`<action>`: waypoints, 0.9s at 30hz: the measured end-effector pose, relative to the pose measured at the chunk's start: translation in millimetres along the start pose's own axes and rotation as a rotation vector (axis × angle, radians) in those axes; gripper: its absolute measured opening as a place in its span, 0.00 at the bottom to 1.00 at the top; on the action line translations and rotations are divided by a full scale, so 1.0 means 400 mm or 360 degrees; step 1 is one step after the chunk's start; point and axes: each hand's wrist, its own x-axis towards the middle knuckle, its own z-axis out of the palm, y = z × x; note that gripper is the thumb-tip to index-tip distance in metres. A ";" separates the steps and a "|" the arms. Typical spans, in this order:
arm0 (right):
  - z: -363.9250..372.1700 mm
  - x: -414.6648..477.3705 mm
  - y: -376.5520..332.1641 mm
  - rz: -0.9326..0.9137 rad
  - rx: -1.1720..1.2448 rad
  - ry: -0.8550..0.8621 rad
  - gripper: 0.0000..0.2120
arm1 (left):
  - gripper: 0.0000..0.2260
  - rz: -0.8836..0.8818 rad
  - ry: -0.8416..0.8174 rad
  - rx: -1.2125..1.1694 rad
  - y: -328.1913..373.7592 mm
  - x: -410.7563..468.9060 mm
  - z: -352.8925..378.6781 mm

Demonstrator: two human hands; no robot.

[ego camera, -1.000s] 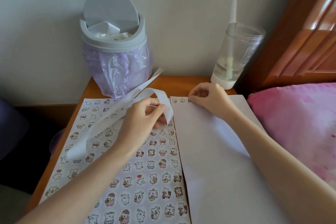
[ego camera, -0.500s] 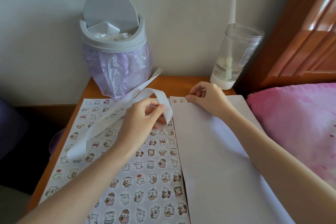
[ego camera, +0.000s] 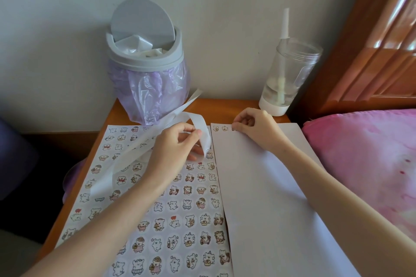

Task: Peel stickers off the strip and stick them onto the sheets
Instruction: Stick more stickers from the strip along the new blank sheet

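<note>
Head view: a grey swing-lid bin (ego camera: 144, 60), lined with a purple bag, is filled with crumpled white paper. A clear cup (ego camera: 290, 76) with a straw holds a little liquid. Both stand at the back of the wooden table (ego camera: 225, 105). The white strip (ego camera: 126, 164) is looped over the sticker-covered left sheet (ego camera: 180, 220) and pinched between thumb and forefinger of the left hand (ego camera: 175, 153). A sticker (ego camera: 234, 129) appears to be pinched by the curled right hand (ego camera: 256, 126) at the top edge of the nearly blank right sheet (ego camera: 270, 209).
</note>
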 end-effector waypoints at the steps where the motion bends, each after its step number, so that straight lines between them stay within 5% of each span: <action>1: 0.002 0.002 0.000 -0.0019 -0.0031 0.0019 0.03 | 0.03 -0.0001 0.0001 -0.0001 0.001 -0.001 0.000; 8: 0.003 0.013 0.005 0.0051 -0.0109 0.0059 0.06 | 0.05 0.0013 0.0009 -0.0010 0.012 0.000 -0.006; 12: -0.008 0.006 -0.016 0.0149 0.0211 0.0079 0.07 | 0.08 0.0052 0.0069 -0.0156 0.051 0.004 -0.021; 19: -0.020 -0.100 -0.167 -0.0245 0.0777 -0.0233 0.08 | 0.02 0.0179 0.0138 -0.0214 0.128 0.020 -0.039; 27: -0.012 -0.120 -0.177 -0.0305 0.0943 -0.0024 0.08 | 0.08 0.0128 0.0122 -0.0258 0.124 0.017 -0.026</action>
